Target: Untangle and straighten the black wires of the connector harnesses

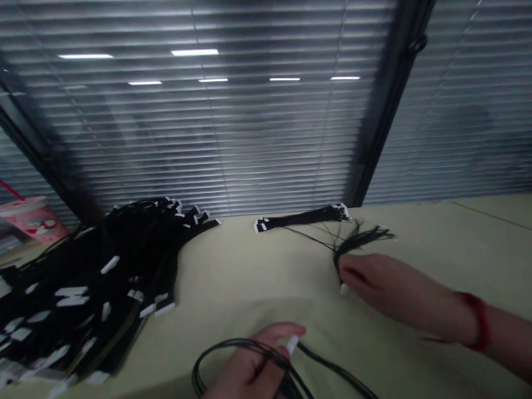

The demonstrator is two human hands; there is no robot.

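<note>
At the bottom centre my left hand is closed around a looped black cable. A small white connector on it sticks out between my thumb and fingers. Over to the right, my right hand is closed on a bunch of thin black wires, whose loose ends fan out above my fist. A small white piece shows just below that fist. Behind the wires lies a flat bundle of black cables with white ends. The picture is somewhat blurred.
A large heap of black cables with white connectors covers the left of the pale table. A pink cup with a red straw stands at the far left. Window blinds rise behind the table's back edge.
</note>
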